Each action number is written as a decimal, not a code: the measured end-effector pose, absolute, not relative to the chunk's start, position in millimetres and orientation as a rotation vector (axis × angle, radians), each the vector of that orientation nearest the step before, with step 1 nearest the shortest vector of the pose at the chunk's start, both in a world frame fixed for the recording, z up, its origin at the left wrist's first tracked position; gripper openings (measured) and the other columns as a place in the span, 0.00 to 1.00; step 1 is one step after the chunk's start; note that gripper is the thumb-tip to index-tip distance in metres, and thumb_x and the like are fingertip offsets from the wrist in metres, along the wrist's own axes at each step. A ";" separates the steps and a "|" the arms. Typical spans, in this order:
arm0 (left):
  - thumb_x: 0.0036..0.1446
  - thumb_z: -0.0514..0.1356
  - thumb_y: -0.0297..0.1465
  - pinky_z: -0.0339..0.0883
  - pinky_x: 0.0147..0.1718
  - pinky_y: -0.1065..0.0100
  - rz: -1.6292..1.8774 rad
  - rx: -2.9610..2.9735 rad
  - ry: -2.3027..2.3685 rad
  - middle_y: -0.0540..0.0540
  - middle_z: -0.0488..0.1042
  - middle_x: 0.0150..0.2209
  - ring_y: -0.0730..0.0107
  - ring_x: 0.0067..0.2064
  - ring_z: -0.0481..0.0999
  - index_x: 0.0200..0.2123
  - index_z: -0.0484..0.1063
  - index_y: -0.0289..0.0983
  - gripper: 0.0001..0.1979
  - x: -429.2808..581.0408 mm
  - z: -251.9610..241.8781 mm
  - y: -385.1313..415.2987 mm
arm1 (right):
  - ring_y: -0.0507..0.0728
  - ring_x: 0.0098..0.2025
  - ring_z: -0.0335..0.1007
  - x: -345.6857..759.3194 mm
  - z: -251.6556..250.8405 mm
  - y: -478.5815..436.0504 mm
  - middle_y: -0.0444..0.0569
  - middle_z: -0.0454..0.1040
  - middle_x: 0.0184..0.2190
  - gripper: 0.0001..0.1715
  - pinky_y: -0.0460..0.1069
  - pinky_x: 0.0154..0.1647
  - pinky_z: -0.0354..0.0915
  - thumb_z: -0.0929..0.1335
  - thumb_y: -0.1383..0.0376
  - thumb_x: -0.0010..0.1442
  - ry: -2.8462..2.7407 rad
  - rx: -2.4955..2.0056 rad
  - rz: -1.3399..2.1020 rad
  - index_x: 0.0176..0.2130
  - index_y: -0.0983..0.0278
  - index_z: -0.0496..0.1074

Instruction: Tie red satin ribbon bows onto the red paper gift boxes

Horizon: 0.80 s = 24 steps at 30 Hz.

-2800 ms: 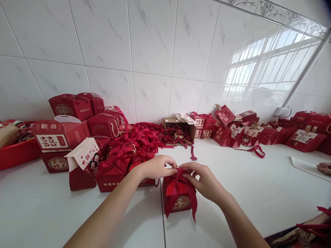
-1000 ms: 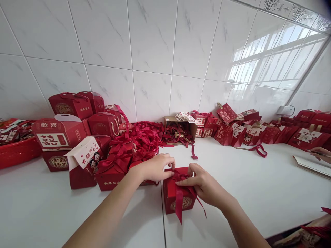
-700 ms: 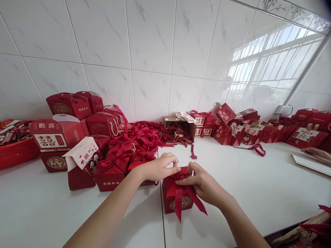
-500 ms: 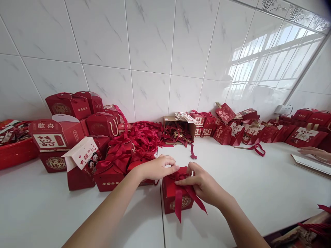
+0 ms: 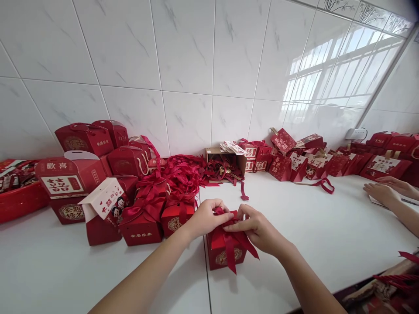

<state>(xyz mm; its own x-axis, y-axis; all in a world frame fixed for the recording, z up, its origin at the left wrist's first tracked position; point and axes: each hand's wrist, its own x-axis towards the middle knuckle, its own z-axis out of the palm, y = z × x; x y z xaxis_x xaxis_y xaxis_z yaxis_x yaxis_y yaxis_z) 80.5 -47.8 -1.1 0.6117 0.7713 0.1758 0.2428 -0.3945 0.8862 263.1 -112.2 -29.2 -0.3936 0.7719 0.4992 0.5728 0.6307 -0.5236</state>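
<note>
My left hand (image 5: 209,216): the thumb and first finger are close together, and they pinch a red ribbon (image 5: 231,254).
My right hand (image 5: 262,230): its fingers are also narrow, bent on the same ribbon, beside its knot.
Small red box (image 5: 214,251): it stands upright on the white surface (image 5: 294,279), lower middle of the frame, under my fingers; the ribbon ends hang over its front and cover part of a gold round print.
Bow-tied box (image 5: 141,233): left of my hands, among other red boxes.
Ribbon heap (image 5: 185,172): centre of the frame, behind my left hand.
Cardboard box (image 5: 242,166): right of this heap, with dark red pieces inside.
Another person's hands (image 5: 381,192): right edge of the frame, above white paper (image 5: 375,201).
</note>
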 end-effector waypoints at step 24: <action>0.47 0.67 0.38 0.66 0.44 0.63 0.548 1.680 0.603 0.42 0.76 0.43 0.62 0.45 0.74 0.34 0.69 0.36 0.15 68.6 -6.9 -44.7 | 0.54 0.34 0.67 287.1 -40.3 -111.9 0.45 0.71 0.31 0.16 0.50 0.37 0.65 0.63 0.66 0.62 -1.770 -1.222 0.317 0.50 0.58 0.66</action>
<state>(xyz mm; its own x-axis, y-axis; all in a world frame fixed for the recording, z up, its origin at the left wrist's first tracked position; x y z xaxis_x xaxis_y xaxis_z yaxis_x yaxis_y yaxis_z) 68.6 -44.7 -6.9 0.7540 0.6561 0.0319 0.0950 -0.1570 0.9830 287.1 -111.9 -40.3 -0.0724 0.8372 0.5421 0.5969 0.4718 -0.6489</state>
